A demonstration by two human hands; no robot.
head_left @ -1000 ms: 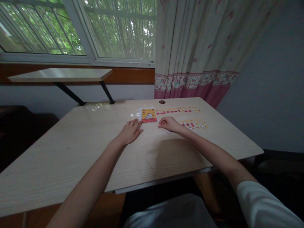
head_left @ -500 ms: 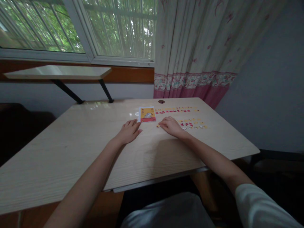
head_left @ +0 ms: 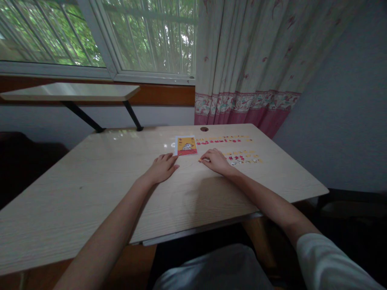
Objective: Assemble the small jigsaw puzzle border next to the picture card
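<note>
My left hand (head_left: 163,167) lies flat on the table with its fingers stretched out, the tips at the lower left corner of a picture card (head_left: 187,146). The card is yellow and red with a white animal drawn on it. To the right of the card's lower edge, my right hand (head_left: 215,161) is closed in a pinch at a small yellow jigsaw puzzle piece (head_left: 199,161), which shows partly at the fingertips. Behind and beyond that hand lie rows of jigsaw puzzle pieces (head_left: 238,158) in yellow, red and white; the hand hides some of them.
Another double row of puzzle pieces (head_left: 223,140) runs right from the card. A round cable hole (head_left: 204,129) is near the back edge of the wooden table (head_left: 99,193). A raised shelf (head_left: 72,92) on black legs stands at the back left. A curtain (head_left: 242,80) hangs behind.
My right fingertips have moved slightly left and closed on the small yellow puzzle piece. My left hand stays by the card. The whole view has shifted a little.
</note>
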